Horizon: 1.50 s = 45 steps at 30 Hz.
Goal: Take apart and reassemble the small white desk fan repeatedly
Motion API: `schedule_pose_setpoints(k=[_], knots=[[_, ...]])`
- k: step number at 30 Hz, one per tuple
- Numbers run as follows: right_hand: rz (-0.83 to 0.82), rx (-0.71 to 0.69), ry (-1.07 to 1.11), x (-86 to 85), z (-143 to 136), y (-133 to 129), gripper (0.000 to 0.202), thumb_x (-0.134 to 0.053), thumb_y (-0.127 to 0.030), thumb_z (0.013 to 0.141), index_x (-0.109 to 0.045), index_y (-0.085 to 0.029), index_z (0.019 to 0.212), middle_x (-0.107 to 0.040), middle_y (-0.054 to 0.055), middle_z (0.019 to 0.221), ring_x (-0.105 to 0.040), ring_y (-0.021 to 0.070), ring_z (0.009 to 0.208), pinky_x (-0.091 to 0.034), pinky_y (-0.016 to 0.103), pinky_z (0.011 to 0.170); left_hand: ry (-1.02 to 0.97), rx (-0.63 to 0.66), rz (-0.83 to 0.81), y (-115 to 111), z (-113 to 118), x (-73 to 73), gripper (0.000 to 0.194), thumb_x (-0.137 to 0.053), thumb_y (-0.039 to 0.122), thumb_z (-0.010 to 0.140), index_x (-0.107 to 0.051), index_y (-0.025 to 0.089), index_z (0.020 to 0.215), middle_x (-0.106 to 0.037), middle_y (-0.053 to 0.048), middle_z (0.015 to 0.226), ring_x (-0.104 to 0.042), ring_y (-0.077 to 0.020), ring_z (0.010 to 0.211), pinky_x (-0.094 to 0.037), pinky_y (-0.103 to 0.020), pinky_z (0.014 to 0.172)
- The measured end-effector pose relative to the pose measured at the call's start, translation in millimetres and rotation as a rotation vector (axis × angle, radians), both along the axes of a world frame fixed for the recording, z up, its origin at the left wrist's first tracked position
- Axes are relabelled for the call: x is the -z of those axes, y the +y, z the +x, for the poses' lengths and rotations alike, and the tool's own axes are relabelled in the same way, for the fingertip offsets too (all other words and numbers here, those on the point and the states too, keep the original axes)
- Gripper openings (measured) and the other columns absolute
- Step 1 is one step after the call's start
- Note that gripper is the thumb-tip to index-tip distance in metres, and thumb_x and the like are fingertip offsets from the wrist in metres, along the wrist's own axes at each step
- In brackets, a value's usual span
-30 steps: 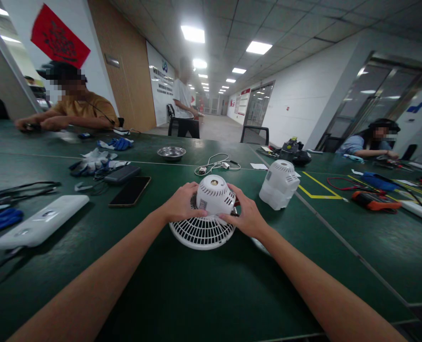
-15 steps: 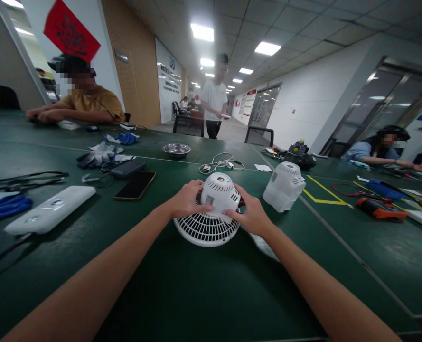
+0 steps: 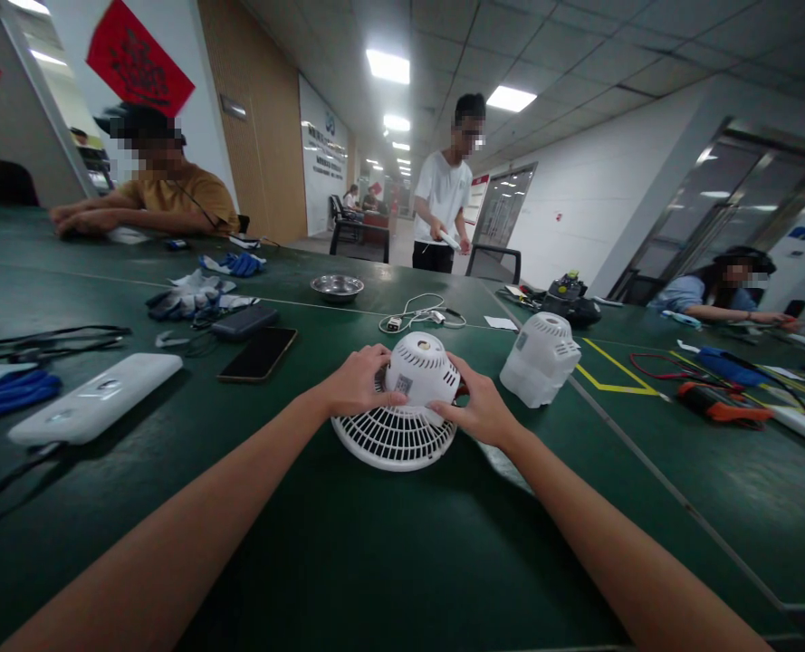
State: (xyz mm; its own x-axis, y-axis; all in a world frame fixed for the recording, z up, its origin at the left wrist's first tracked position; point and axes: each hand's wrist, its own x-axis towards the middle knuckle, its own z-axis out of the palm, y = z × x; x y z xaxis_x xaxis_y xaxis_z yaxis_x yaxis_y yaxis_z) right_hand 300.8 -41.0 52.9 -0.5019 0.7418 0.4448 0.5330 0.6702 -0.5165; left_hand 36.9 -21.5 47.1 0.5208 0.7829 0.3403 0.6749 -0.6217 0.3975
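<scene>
A white motor housing (image 3: 421, 367) with slots and a small printed label sits over a round white fan grille (image 3: 397, 441) on the green table. From the left, my left hand (image 3: 361, 380) grips the housing, its thumb across the front near the label. My right hand (image 3: 475, 400) holds the other side, thumb on the lower front edge. The fingers behind the housing are mostly hidden. Beyond my right hand stands a second white slotted housing (image 3: 541, 360), apart from the grille.
A phone (image 3: 258, 354), a white power bank (image 3: 96, 399) and work gloves (image 3: 195, 296) lie to the left. Behind the fan are a metal bowl (image 3: 337, 288) and a white cable (image 3: 419, 315). An orange multimeter (image 3: 723, 405) lies right. Other people are around the table.
The housing has turned slightly between my hands, so its label faces me more. The standing person in white has moved right behind the table.
</scene>
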Motion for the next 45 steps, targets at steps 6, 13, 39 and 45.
schedule_pose_setpoints(k=[6, 13, 39, 45], knots=[[0.048, 0.058, 0.012, 6.5, -4, -1, 0.077, -0.069, -0.043, 0.078, -0.036, -0.021, 0.145, -0.059, 0.012, 0.13, -0.059, 0.0315, 0.115, -0.05, 0.048, 0.093, -0.003, 0.01, 0.019, 2, -1, 1.7, 0.07, -0.062, 0.065, 0.073, -0.058, 0.02, 0.126, -0.056, -0.014, 0.124, -0.052, -0.0327, 0.11, -0.041, -0.05, 0.093], [0.089, 0.193, -0.039, 5.7, -10, -6, 0.089, -0.07, -0.051, 0.075, -0.028, -0.023, 0.148, -0.059, 0.013, 0.127, -0.061, 0.0329, 0.107, -0.048, 0.051, 0.091, -0.107, -0.057, 0.017, -1, 5, 7.6, 0.05, -0.057, 0.045, 0.084, -0.055, 0.018, 0.127, -0.061, -0.013, 0.12, -0.058, -0.0305, 0.108, -0.046, -0.047, 0.089], [-0.169, -0.085, 0.03, 1.2, -2, -11, 0.099, -0.061, -0.012, 0.069, -0.008, -0.029, 0.152, -0.06, -0.006, 0.067, -0.056, 0.0131, 0.054, -0.047, 0.026, 0.054, -0.255, 0.111, 0.08, -20, 24, 1.2, 0.108, -0.076, 0.049, 0.063, -0.013, 0.025, 0.148, -0.049, -0.017, 0.135, -0.057, -0.0361, 0.111, -0.047, -0.053, 0.093], [-0.218, -0.091, 0.037, -5.3, -3, -12, 0.093, -0.061, -0.015, 0.069, -0.015, -0.03, 0.148, -0.061, -0.006, 0.069, -0.057, 0.0138, 0.055, -0.049, 0.027, 0.056, -0.255, 0.127, 0.044, -17, 20, 2.8, 0.108, -0.075, 0.052, 0.062, -0.015, 0.026, 0.148, -0.047, -0.018, 0.139, -0.055, -0.038, 0.115, -0.046, -0.053, 0.095]])
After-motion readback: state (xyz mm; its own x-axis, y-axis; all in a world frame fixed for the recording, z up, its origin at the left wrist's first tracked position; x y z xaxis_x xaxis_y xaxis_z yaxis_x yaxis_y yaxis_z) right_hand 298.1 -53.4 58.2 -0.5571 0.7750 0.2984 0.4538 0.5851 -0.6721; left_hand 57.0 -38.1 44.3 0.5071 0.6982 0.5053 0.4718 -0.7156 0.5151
